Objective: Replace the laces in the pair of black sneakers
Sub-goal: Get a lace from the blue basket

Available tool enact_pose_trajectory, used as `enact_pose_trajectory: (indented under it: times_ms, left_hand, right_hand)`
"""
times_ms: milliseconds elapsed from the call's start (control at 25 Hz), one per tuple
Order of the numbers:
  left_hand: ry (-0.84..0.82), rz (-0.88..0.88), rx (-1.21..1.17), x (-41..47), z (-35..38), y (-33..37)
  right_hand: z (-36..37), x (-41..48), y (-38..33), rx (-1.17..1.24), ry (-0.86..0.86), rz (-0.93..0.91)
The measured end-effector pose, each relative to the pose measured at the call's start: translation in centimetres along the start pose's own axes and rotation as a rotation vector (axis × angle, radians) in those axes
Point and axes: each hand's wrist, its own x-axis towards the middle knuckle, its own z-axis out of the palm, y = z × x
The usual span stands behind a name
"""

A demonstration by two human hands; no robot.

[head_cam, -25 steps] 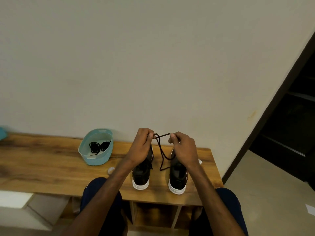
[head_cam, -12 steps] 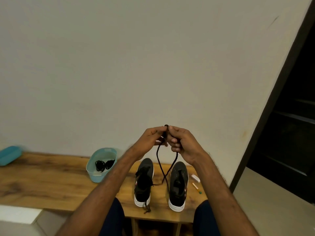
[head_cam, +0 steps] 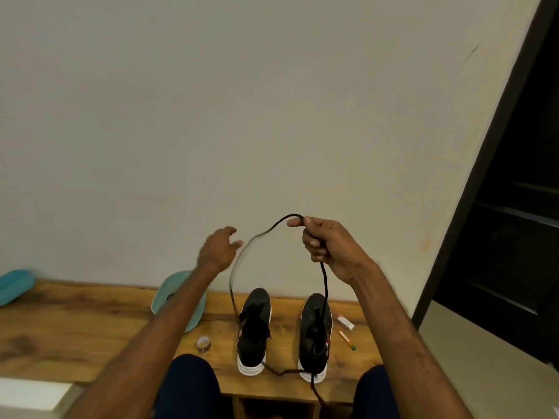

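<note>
Two black sneakers with white soles stand side by side on the wooden bench point(head_cam: 75, 337), the left sneaker point(head_cam: 253, 331) and the right sneaker point(head_cam: 314, 334), toes toward the wall. My right hand point(head_cam: 325, 244) is raised above them and grips a black lace point(head_cam: 324, 282). The lace arcs from that hand to the left and hangs down toward the left sneaker; its other part drops past the right sneaker. My left hand point(head_cam: 218, 248) is raised beside the arc with relaxed fingers and holds nothing. A lace end trails off the bench's front edge.
A teal tub point(head_cam: 193, 309) sits on the bench behind my left forearm. A second teal container point(head_cam: 13, 285) is at the far left. A small tape roll point(head_cam: 204, 343), a white box point(head_cam: 345, 322) and a small stick point(head_cam: 346, 339) lie near the sneakers. A dark doorway is at right.
My hands have drawn apart. The left hand has let go of the lace, which now swings in a wide arc from my right hand. The view has tilted further up the wall.
</note>
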Motion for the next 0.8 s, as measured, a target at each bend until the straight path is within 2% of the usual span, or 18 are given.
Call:
enact_pose_trajectory:
  times_ms: [120,160,240,320,400,440,520,560,720,800]
  left_hand:
    - [-0.196,0.425,-0.242,-2.0,0.5,4.9]
    - [-0.228,0.494,-0.275,-2.3,0.3,6.8]
    - [-0.196,0.460,-0.292,-2.2,-0.2,8.9]
    - [-0.182,0.320,-0.466,-2.0,-1.4,9.2]
    - [-0.250,0.232,-0.688,-2.0,-2.1,9.4]
    - [-0.307,0.254,-0.712,-2.2,-2.4,10.0]
    - [-0.406,0.361,-0.679,-2.5,-2.5,11.3]
    - [-0.396,0.411,-0.659,-2.4,-2.3,11.6]
    - [-0.157,0.489,-0.461,-0.3,-1.6,9.5]
    - [-0.056,0.403,-0.316,0.8,-0.9,7.5]
  right_hand:
    - [1.4,1.1,-0.7,-0.168,0.011,0.008]
    - [1.8,1.3,-0.9,-0.216,0.012,0.012]
    - [2.2,1.3,-1.4,-0.262,0.021,0.031]
    - [1.7,1.1,-2.2,-0.252,0.040,0.050]
    - [0.8,1.0,-2.8,-0.256,0.087,0.054]
    - [0.5,1.1,-3.0,-0.267,0.105,0.056]
    - [0.3,1.5,-3.1,-0.273,0.122,0.067]
    - [0.3,1.6,-3.1,-0.272,0.128,0.074]
    - [0.4,1.0,-3.0,-0.318,0.066,0.115]
    - [0.4,0.5,-3.0,-0.266,0.026,0.129]
